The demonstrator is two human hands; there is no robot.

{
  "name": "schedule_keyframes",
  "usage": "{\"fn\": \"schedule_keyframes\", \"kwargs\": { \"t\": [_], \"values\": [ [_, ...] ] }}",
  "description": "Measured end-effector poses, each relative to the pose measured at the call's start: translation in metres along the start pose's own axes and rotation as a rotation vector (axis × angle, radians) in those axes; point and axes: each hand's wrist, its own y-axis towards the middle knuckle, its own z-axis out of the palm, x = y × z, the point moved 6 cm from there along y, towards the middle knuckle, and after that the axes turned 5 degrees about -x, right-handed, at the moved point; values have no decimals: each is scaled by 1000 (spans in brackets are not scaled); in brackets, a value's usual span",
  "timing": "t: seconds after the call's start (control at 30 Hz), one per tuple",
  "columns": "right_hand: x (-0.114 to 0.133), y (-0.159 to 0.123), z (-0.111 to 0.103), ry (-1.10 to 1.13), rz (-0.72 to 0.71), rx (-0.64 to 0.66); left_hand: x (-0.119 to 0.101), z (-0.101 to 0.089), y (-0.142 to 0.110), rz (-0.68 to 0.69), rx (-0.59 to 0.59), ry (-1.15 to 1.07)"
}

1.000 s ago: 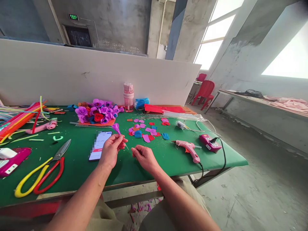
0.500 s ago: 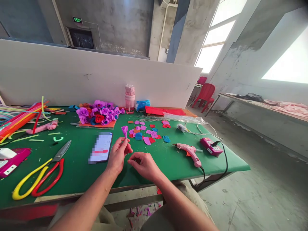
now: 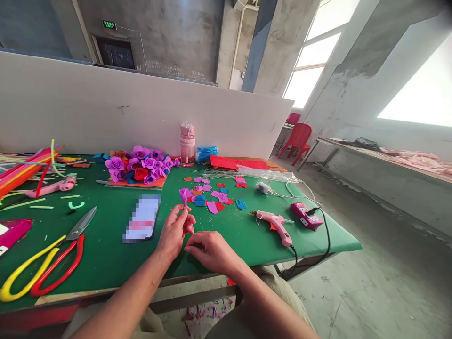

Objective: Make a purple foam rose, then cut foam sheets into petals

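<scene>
One purple flower [image 3: 184,194] is apparently being shaped: left hand [image 3: 174,231] pinching its base, right hand [image 3: 213,250] hovering nearby, curled, contents unclear; next move likely needing steadiness.

Two hands [image 3: 173,231] [image 3: 213,252], one held flower [image 3: 184,196], one phone [image 3: 143,219], one bottle [image 3: 187,146].

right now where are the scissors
In the head view, the scissors lie at the left, near the front edge of the green table, left of the phone.

A green rectangular sign [image 3: 109,24] above the dark rectangular door [image 3: 116,52] reads "EXIT"; rightward, the grey concrete wall's [image 3: 183,35] pale handwriting [image 3: 172,71] is illegible.
</scene>
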Motion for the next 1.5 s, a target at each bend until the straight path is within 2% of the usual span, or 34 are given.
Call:
{"fn": "schedule_keyframes", "kwargs": {
  "t": [0.3,0.47,0.63,0.73,0.83,0.9,0.97,1.03,1.17,1.23,1.33,1.5],
  "values": [
    [-2,0,1,-68,-17,34,3,1,2,-21,22,35],
    [-1,0,-1,-58,-39,-1,-2,5,-1,-8,47,65],
    [-5,2,-10,-53,62,-79,-4,3,2,52,18,207],
    [0,1,-22,-56,-7,-155,-1,-1,3,55,-11,275],
    [1,0,-27,-2,-58,-135,-1,-4,4,57,-39,265],
    [-10,3,-33,27,-5,-120,-4,-6,3,66,-49,242],
    [-31,9,-48,-26,100,-130,-7,-6,2,70,-41,217],
    [-59,19,-74,-221,250,-126,-10,-6,0,70,-17,202],
    [-104,54,-140,-403,355,-190,-15,-4,-6,72,22,217],
    [-124,74,-159,-476,407,-160,-15,-3,-8,75,27,238],
    [-150,101,-159,-530,491,-73,-15,-2,-9,81,33,265],
    [-178,127,-124,-511,593,42,-12,-2,-7,68,37,293]
  ]
}}
